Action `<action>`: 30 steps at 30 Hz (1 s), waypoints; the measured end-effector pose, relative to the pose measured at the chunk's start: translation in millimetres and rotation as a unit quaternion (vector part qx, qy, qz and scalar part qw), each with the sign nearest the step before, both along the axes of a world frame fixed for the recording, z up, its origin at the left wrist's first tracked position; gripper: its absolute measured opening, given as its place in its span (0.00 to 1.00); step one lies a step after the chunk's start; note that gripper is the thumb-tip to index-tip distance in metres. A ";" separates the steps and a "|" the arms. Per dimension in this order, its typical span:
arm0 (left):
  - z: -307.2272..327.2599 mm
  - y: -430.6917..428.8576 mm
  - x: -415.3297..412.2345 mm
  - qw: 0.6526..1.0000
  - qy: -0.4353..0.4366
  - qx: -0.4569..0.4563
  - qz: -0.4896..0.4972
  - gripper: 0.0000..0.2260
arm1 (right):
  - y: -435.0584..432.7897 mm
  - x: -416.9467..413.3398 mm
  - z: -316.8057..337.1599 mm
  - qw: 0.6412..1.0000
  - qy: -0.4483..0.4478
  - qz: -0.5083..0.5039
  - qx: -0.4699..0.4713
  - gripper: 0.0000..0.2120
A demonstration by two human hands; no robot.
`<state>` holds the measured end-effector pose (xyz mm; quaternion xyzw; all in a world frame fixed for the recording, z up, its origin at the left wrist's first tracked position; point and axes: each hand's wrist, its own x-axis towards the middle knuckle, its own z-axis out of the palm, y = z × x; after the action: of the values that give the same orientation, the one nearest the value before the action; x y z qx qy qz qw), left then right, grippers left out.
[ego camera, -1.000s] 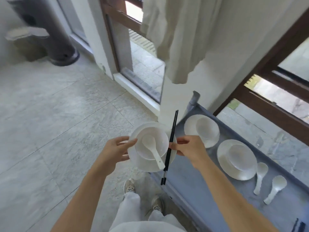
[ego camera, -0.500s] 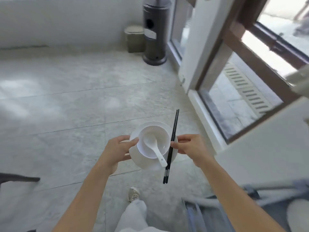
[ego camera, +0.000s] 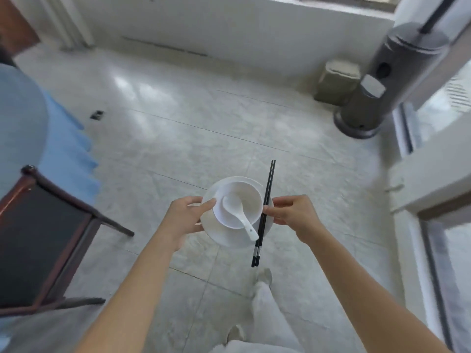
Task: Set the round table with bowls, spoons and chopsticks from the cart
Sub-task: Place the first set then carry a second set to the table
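The person stands on the pale tiled floor (ego camera: 204, 128) and carries one place setting in front of the body, clear of any supporting surface. The left hand (ego camera: 187, 216) grips the left rim of a white round ceramic plate (ego camera: 223, 237), with the thumb on top of the rim and the fingers curled beneath. A white round ceramic bowl (ego camera: 246, 192) sits upright on the plate. A white ceramic spoon (ego camera: 236, 212) lies in the bowl, its handle resting over the near rim and pointing toward the person. The right hand (ego camera: 293, 215) pinches a pair of black chopsticks (ego camera: 268, 187) at about mid-length against the right rim of the plate. The sticks lie side by side, touching, with their ends projecting past the plate on both sides. The round table with the blue cloth (ego camera: 23, 118) is at the far left, well apart from the setting, and a dark wooden chair (ego camera: 43, 233) stands just beside it. A grey cylindrical heater (ego camera: 382, 80) and a small olive bin (ego camera: 336, 80) stand near the far wall at the right.
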<state>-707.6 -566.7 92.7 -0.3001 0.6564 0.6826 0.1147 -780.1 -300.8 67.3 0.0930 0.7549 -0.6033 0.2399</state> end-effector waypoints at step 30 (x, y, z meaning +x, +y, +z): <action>-10.4 -431.3 -523.2 0.948 0.003 -0.004 0.319 0.19 | -530.1 -672.8 -7.0 0.949 0.009 0.315 0.016 0.17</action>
<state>-1230.8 -998.1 82.3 -0.4925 0.5288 0.6820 -0.1123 -1452.9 -830.9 60.3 -0.1516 0.7572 -0.4859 0.4094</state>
